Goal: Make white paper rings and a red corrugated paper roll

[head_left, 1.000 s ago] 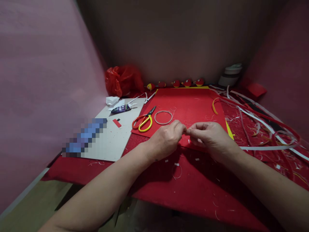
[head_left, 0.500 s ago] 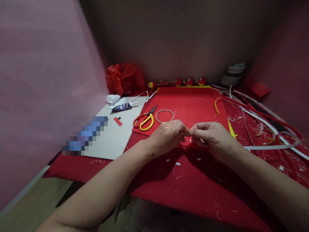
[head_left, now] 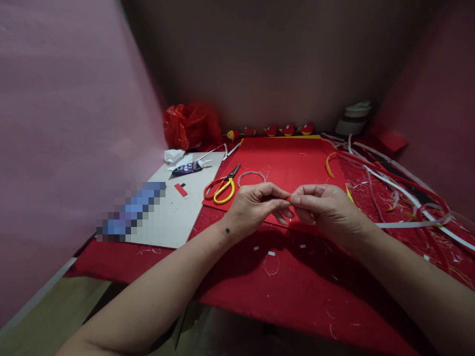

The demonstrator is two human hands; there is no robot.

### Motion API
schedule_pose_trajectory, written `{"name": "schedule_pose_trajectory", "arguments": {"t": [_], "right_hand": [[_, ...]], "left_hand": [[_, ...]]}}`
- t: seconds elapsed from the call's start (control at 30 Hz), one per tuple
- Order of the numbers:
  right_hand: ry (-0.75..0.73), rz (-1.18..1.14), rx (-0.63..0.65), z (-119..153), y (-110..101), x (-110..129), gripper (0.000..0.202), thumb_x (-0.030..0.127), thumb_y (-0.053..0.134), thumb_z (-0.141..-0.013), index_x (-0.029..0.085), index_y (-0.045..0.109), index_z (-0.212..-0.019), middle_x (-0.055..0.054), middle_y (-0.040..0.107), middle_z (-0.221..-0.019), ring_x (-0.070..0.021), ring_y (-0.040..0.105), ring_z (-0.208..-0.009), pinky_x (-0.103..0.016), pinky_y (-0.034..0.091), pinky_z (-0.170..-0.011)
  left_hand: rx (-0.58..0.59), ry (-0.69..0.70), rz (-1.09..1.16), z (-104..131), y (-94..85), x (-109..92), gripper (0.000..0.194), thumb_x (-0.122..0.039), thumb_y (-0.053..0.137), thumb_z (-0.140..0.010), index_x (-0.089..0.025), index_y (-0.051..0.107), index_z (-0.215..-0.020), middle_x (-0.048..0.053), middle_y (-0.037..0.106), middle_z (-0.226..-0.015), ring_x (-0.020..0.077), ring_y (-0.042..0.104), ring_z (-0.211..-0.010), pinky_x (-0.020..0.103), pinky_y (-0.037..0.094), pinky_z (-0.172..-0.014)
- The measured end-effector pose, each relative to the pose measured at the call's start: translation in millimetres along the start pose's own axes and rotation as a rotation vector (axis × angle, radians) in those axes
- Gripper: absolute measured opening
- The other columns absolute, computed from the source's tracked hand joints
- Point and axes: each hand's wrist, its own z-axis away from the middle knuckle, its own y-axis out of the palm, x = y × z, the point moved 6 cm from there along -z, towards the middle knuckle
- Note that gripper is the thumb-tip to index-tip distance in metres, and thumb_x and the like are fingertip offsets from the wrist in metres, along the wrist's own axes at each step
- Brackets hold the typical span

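Note:
My left hand (head_left: pixel 256 206) and my right hand (head_left: pixel 328 210) meet fingertip to fingertip above the near edge of a red corrugated sheet (head_left: pixel 282 160). Both are closed in a pinch on a tiny red piece (head_left: pixel 288 199), mostly covered by the fingers; its kind cannot be made out. Left of the sheet's middle lie scissors (head_left: pixel 227 180) with one red and one yellow handle, blades apart. A thin pale ring (head_left: pixel 252 172) rests beside them, just beyond my left hand. Nearer to me, a small thread loop with a white tab (head_left: pixel 271 253) lies on the red cloth.
On the left, a grey board (head_left: pixel 178 217) carries a glue tube (head_left: pixel 186 168) and a red scrap (head_left: pixel 181 190). Small red bird figures (head_left: pixel 287 130) line the back beside a red plastic bag (head_left: pixel 191 123). White and red strips (head_left: pixel 404 188) tangle at right, near a lidded cup (head_left: pixel 352 118).
My left hand has turned, its thumb now showing along the near side and its fingers more extended. A bit of red now shows between the fingertips. The view has shifted slightly.

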Motion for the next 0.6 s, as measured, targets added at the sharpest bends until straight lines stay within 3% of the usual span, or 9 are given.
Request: {"name": "schedule_pose_trajectory", "arguments": {"t": [0.17, 0.37, 0.6], "right_hand": [[0.02, 0.058, -0.035, 0.3, -0.9, 2.5, 0.02, 0.028, 0.062, -0.07, 0.015, 0.056, -0.055, 0.005, 0.043, -0.043, -0.0055, 0.032, -0.042, -0.024, 0.02, -0.044], [0.083, 0.212, -0.114, -0.6, -5.4, -2.1, 0.028, 0.029, 0.062, -0.066, 0.016, 0.048, -0.045, 0.004, 0.042, -0.04, -0.0059, 0.03, -0.04, -0.025, 0.018, -0.043], [0.118, 0.147, -0.142, 1.6, -4.8, -2.4, 0.02, 0.027, 0.063, -0.063, 0.014, 0.053, -0.051, 0.006, 0.036, -0.042, -0.0046, 0.025, -0.041, -0.024, 0.014, -0.043]], "left_hand": [[0.005, 0.098, -0.148, -0.2, -1.8, 1.4, 0.006, -0.015, 0.057, -0.079, -0.01, 0.058, -0.082, 0.003, 0.065, -0.066, 0.0097, 0.063, -0.057, 0.021, 0.055, -0.056], [-0.001, 0.468, -0.792, 4.2, 1.0, -7.5, 0.008, -0.014, 0.049, -0.084, -0.011, 0.056, -0.082, 0.002, 0.061, -0.069, 0.0065, 0.059, -0.06, 0.018, 0.049, -0.057], [0.051, 0.551, -1.096, 5.4, 8.6, -2.9, 0.011, -0.01, 0.041, -0.085, -0.011, 0.051, -0.083, 0.003, 0.056, -0.07, 0.0083, 0.052, -0.062, 0.021, 0.046, -0.058]]}}
